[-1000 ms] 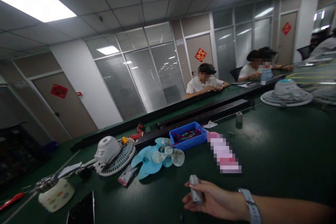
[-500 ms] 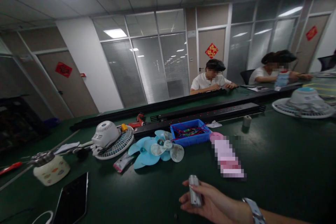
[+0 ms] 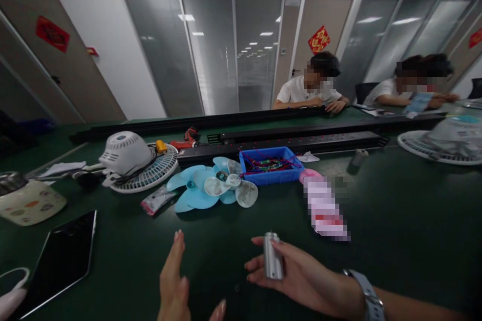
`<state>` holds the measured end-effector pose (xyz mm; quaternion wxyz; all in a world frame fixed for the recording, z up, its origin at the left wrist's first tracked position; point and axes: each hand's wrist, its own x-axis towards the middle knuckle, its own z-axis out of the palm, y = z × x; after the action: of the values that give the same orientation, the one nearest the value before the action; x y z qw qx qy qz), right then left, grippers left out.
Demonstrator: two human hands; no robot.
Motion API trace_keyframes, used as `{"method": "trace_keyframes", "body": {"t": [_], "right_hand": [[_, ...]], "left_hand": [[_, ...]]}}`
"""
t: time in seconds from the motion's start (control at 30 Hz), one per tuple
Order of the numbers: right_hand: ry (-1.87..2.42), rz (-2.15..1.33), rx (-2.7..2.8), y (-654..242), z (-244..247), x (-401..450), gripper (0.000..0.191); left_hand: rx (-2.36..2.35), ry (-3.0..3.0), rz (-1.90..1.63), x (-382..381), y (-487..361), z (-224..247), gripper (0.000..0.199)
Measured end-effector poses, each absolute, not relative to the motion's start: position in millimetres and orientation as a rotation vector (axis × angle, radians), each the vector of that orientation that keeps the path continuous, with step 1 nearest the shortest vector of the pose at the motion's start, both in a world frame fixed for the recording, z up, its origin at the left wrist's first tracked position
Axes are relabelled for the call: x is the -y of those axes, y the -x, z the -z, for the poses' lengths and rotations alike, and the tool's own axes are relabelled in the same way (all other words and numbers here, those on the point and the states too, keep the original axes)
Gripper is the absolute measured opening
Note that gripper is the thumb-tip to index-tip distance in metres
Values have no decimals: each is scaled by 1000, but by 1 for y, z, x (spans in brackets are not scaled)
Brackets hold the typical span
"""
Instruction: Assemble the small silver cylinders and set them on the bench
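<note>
My right hand point(image 3: 301, 271) holds a small silver metal cylinder point(image 3: 272, 258) upright between thumb and fingers, above the green table point(image 3: 211, 246). A small dark hole shows near the lower end of the cylinder. To the left, my left hand point(image 3: 173, 281) is raised at the bottom edge of the view, fingers stretched out and thumb apart, with nothing in it. A tiny dark piece point(image 3: 237, 288) lies on the table between the hands. Beyond them lie light blue fan blades point(image 3: 199, 188) and a pale, see-through fan blade point(image 3: 247, 194).
A blue bin point(image 3: 271, 175) holds wires and circuit boards. Beside it are a pink packet point(image 3: 326, 205) and another metal cylinder point(image 3: 360, 157). Leftward stand a white fan head point(image 3: 128, 153), a black tablet point(image 3: 60, 256) and a cream pot point(image 3: 32, 203). Co-workers sit across the table.
My left hand has come into view from below, open. My right hand still holds the silver cylinder, turned slightly. The camera has tilted downward, and things on the left sit further left.
</note>
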<state>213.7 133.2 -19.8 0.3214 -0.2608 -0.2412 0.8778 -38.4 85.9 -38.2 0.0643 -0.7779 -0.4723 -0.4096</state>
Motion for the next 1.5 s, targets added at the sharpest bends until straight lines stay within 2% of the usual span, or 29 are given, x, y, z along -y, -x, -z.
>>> {"method": "trace_keyframes", "body": {"t": [0.1,0.33,0.5,0.9,1.2,1.5], "right_hand": [[709,-2341,598,-215,19,-135,62],[754,-2363,600,-217,15,-134,75],[753,-2350,630,-217,14,-134,72],[709,-2366,641,-217,14,-135,66],[730,-2366,597,-216,13,-135,77],[714,-2384,599,-217,13,-136,80]], "left_hand": [[1471,2351,1239,-88,38,36,107],[1533,2442,994,-85,32,26,93],[1552,2517,866,-86,29,24,80],[1509,2551,768,-89,30,28,70],[1517,2562,722,-89,28,26,66],[1435,2584,709,-93,35,31,65]]}}
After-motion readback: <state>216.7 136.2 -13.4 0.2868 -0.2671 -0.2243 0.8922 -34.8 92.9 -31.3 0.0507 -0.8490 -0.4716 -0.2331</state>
